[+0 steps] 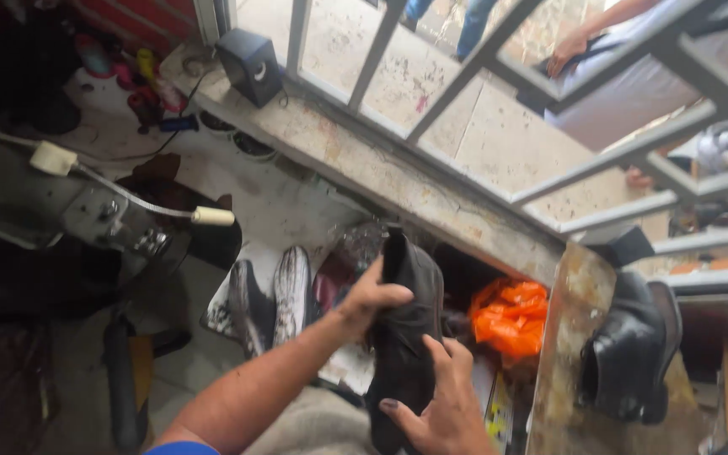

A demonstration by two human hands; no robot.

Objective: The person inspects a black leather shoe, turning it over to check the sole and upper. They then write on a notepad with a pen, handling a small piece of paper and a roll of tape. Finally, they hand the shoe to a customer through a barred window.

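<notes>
A dark shoe (404, 329) is held upright, centre frame, gripped by the left hand (372, 299) and right hand (440, 404); its lower end is cut off. Fingers (398, 295) are closed on it.

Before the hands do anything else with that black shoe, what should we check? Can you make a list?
1. Left hand grips the black shoe near its upper part: ok.
2. Right hand supports the shoe lower down, fingers on its side: ok.
3. Shoe is lifted free of the pair of worn shoes below: ok.
4. Orange plastic bag sits apart from the shoe, not snagged: ok.
5. Other black shoe resting steady on the rusty stand: cannot tell.
6. Sole condition of the held shoe: cannot tell, it is blurred.
</notes>
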